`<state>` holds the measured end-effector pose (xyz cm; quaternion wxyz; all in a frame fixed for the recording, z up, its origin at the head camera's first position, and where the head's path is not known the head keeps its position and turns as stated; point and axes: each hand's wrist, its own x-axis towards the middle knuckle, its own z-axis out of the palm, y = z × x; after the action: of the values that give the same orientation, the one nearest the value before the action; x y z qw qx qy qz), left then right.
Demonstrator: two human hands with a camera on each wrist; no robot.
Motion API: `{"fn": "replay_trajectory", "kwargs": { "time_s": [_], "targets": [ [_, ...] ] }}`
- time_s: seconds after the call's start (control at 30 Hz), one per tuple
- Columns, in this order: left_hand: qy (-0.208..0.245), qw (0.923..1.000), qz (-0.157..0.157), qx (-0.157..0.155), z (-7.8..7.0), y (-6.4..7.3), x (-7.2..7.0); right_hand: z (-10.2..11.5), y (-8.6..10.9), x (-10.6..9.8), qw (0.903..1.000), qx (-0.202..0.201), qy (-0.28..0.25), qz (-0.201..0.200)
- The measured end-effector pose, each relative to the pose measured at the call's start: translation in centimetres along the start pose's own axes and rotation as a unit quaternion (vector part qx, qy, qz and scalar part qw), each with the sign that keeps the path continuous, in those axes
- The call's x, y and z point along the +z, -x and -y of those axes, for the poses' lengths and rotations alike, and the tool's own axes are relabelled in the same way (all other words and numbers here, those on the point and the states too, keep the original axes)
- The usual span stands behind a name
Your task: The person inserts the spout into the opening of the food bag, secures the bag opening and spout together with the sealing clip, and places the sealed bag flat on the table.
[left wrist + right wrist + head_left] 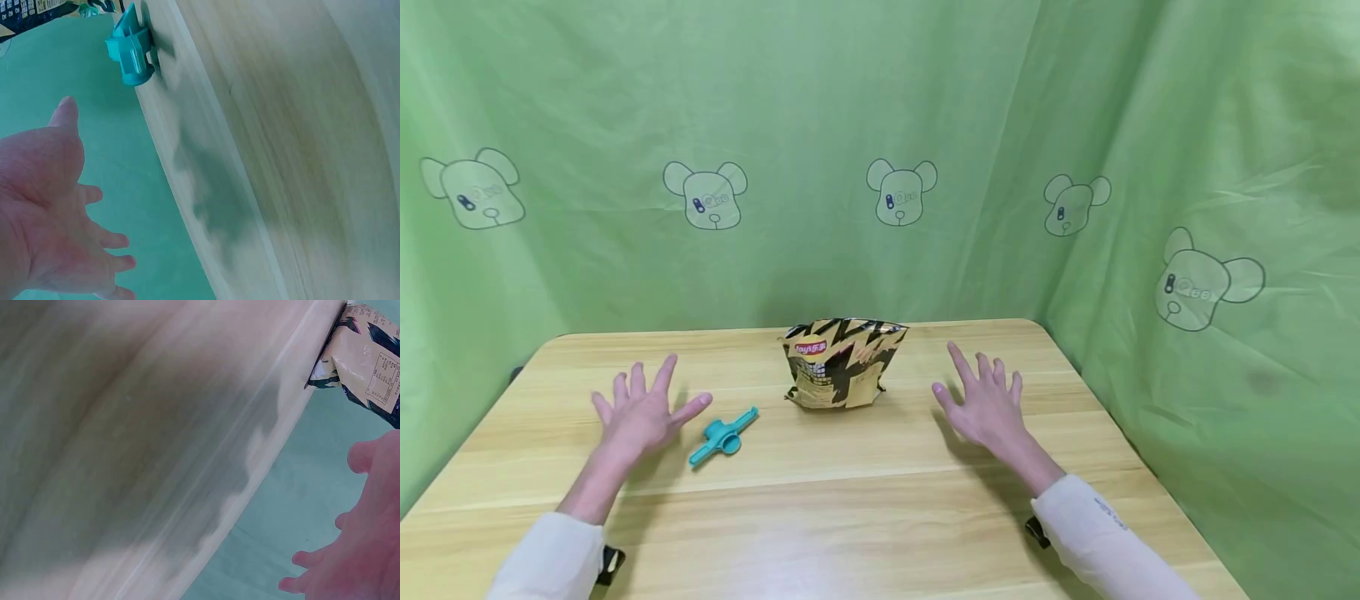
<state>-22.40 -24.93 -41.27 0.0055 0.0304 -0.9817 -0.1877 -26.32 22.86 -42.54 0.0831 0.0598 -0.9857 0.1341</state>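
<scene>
Here, the head view shows the teal clip (723,437) just right of the spread left hand (638,421), long axis slanting away rightward on the worktop (820,517); the bag (844,367) stands nearer the spread right hand (988,410). Left wrist: clip clear of the hand. Right wrist: bag likewise.

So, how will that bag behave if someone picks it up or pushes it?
The bag will probably flex and crumple, since its thin-looking walls are creased. It might tip if pushed near the top, which flares wider than its base. Its shiny surface may also feel slightly slippery.
</scene>
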Motion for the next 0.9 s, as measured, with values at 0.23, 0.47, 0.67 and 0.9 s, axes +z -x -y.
{"fn": "replay_trajectory", "kwargs": {
  "time_s": [0.23, 0.47, 0.67, 0.9],
  "targets": [
    [-0.004, 0.9997, 0.012, 0.018, -1.2, 0.3, 0.7, 0.1, 0.3, 0.0, 0.9999, 0.006, -0.010, 0.010],
    [0.015, 0.9984, 0.034, 0.042, -3.0, 0.7, 2.2, 0.7, 0.3, 0.3, 0.9998, -0.006, -0.017, 0.009],
    [0.038, 0.9954, 0.052, 0.071, -4.3, 1.1, 3.2, 1.3, 0.4, 0.5, 0.9996, -0.013, -0.023, 0.006],
    [0.085, 0.9901, 0.082, 0.076, -4.7, 1.3, 3.9, 2.2, 0.5, 0.6, 0.9987, -0.025, -0.043, -0.003]
  ]
}}
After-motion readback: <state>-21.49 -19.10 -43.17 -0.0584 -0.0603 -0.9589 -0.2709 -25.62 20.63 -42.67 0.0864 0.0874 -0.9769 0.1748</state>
